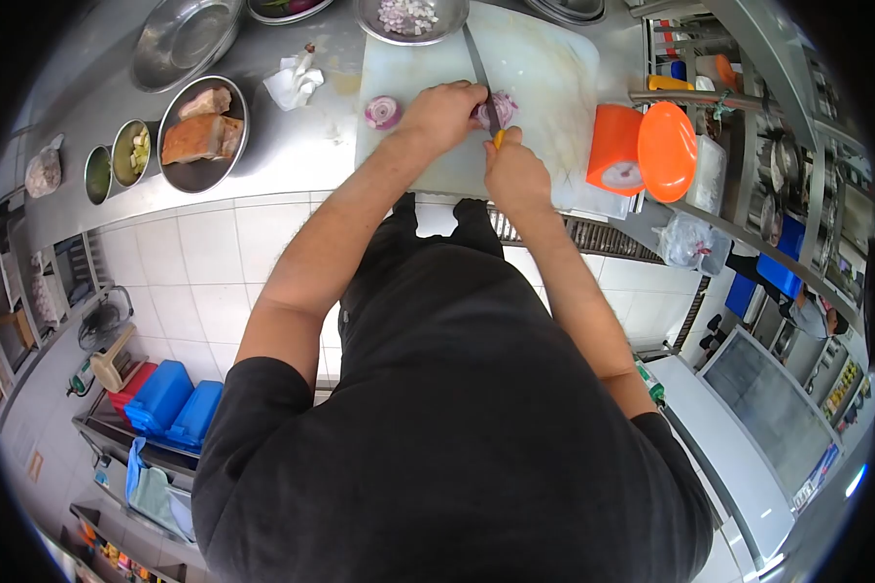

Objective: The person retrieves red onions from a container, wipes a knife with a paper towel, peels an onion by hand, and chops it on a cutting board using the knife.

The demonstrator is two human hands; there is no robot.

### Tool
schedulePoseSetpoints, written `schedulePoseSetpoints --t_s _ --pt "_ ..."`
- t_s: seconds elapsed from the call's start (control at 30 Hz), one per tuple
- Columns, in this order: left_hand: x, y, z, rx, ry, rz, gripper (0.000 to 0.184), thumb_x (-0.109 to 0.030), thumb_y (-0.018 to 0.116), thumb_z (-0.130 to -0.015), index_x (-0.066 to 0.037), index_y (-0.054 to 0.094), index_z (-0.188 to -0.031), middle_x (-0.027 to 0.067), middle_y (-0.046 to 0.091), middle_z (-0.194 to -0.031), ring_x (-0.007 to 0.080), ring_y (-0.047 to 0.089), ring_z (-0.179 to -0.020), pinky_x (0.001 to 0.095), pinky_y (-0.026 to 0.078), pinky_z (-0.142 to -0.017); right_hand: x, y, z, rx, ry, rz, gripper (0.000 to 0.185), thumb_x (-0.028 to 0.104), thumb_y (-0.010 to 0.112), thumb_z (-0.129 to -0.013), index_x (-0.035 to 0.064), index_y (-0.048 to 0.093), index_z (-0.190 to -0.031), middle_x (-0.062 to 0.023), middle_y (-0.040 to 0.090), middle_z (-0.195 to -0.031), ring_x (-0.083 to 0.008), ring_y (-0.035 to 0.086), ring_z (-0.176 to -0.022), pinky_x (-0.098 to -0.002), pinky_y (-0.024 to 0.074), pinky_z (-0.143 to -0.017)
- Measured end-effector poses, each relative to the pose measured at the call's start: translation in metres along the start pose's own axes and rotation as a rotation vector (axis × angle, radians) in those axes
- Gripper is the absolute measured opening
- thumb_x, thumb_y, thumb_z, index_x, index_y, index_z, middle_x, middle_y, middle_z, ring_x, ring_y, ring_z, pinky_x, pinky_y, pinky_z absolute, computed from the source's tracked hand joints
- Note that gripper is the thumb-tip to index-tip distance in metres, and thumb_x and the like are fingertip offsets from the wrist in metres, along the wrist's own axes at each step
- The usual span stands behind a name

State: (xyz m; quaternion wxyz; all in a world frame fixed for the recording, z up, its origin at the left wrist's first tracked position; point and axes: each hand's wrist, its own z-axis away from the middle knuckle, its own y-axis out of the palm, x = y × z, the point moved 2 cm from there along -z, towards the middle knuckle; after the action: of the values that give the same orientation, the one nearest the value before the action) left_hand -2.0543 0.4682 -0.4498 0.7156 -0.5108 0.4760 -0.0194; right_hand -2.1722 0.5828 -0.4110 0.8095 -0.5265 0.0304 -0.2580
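Note:
My right hand (518,177) is closed around the yellow handle of a knife (479,70), whose long blade points away from me across the white cutting board (564,73). The blade lies over a cut piece of red onion (506,107). Curled fingers of my left hand (445,115) press against the onion's left side, close to the blade; the fingertips are partly hidden. To the left on the board lies another cut red onion piece (383,113). A metal bowl (413,39) of diced onion stands at the board's far edge.
Left on the steel counter are a bowl with meat chunks (194,141), two small metal cups, a crumpled white tissue (295,81) and a large metal bowl (185,44). An orange kitchen scale (614,146) stands at the board's right, near metal shelving.

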Motion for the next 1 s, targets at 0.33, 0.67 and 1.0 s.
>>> schedulePoseSetpoints --t_s 0.33,0.67,1.0 --pt "0.001 0.000 0.004 0.005 0.013 -0.040 0.025 -0.016 0.076 -0.089 -0.007 0.070 -0.111 0.0142 0.074 -0.106 0.0373 0.073 -0.100 0.0486 0.059 -0.089 0.008 -0.006 -0.003 0.003 -0.023 0.014 0.038 0.031 0.053 -0.109 -0.0056 0.049 -0.119 -0.0289 0.075 -0.095 -0.0466 0.075 -0.091 -0.0535 0.0593 -0.082" --pt "-0.002 0.001 0.005 -0.004 0.012 -0.091 0.021 -0.012 0.072 -0.090 -0.007 0.072 -0.111 0.0131 0.074 -0.107 0.0364 0.073 -0.100 0.0470 0.059 -0.089 0.010 -0.008 -0.007 0.023 -0.007 -0.020 0.036 0.030 0.054 -0.109 -0.0044 0.050 -0.119 -0.0284 0.075 -0.097 -0.0460 0.075 -0.095 -0.0537 0.0585 -0.085" --pt "-0.001 0.004 0.008 -0.026 -0.023 -0.075 0.023 -0.013 0.076 -0.088 -0.008 0.075 -0.110 0.0107 0.075 -0.110 0.0355 0.073 -0.100 0.0461 0.059 -0.089 0.001 0.010 -0.009 -0.055 -0.047 -0.077 0.040 0.033 0.056 -0.108 -0.0053 0.052 -0.120 -0.0297 0.074 -0.090 -0.0477 0.074 -0.089 -0.0562 0.0579 -0.080"
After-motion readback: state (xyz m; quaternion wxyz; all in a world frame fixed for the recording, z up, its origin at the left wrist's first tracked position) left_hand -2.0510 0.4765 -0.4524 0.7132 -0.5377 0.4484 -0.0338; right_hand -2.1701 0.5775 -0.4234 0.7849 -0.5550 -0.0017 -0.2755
